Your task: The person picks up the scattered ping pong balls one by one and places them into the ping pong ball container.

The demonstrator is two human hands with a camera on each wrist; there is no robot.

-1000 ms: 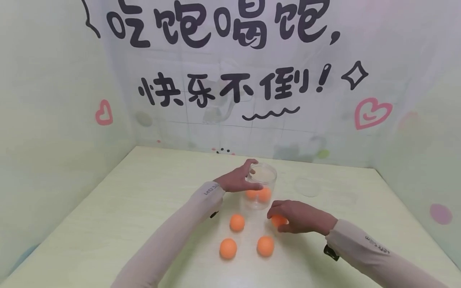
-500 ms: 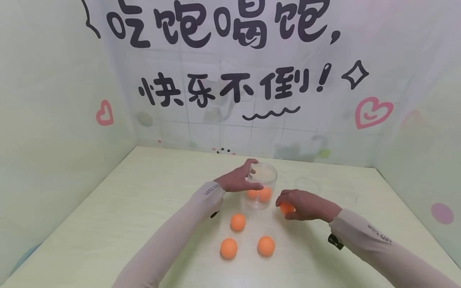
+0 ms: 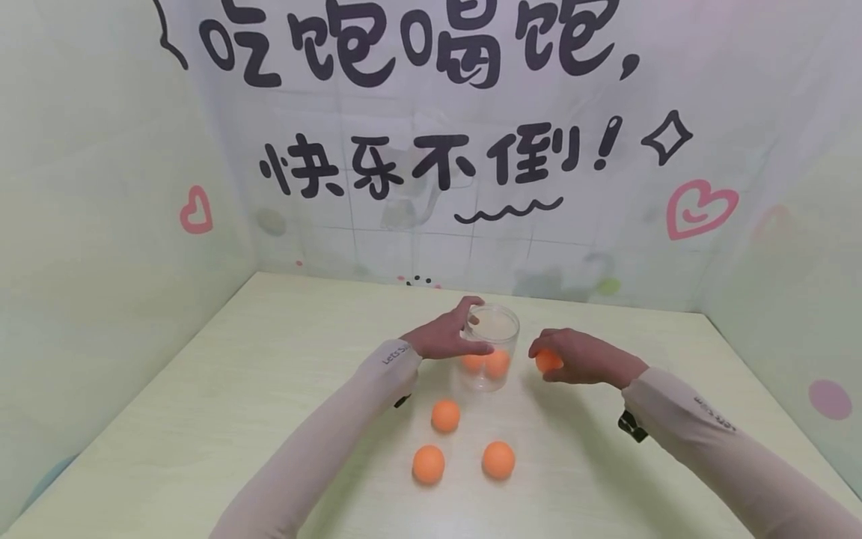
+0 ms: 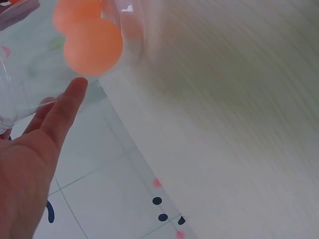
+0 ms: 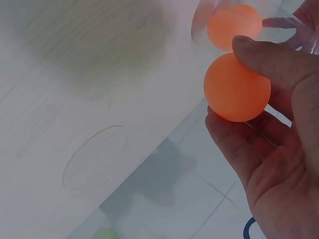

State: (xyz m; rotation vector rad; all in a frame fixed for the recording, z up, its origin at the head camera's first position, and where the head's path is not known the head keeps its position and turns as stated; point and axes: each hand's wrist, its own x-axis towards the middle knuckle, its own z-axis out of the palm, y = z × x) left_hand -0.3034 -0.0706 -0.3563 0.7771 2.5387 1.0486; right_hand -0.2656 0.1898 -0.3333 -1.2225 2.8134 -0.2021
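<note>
An upright clear jar (image 3: 483, 383) stands near the table's middle with its top uncovered. My left hand (image 3: 446, 335) grips its upper side, fingers and thumb spread around the wall. Two orange ping-pong balls (image 3: 498, 364) lie at the bottom of the jar. Right of the jar and apart from it, my right hand (image 3: 587, 356) holds another orange ping-pong ball (image 5: 237, 87) above the table, pinched between thumb and fingers. Closer to me lie three loose balls: one ball (image 3: 446, 415) at the back, one (image 3: 428, 465) front left, one (image 3: 498, 460) front right.
A thin clear round lid (image 5: 97, 158) lies flat on the pale wooden table (image 3: 269, 374), seen in the right wrist view; my right hand covers it in the head view. A printed curtain (image 3: 377, 247) closes off the back, with further walls at both sides.
My right hand has lifted its ping-pong ball off the table, moving it away from me and slightly right. The left hand and the jar have kept their places.
</note>
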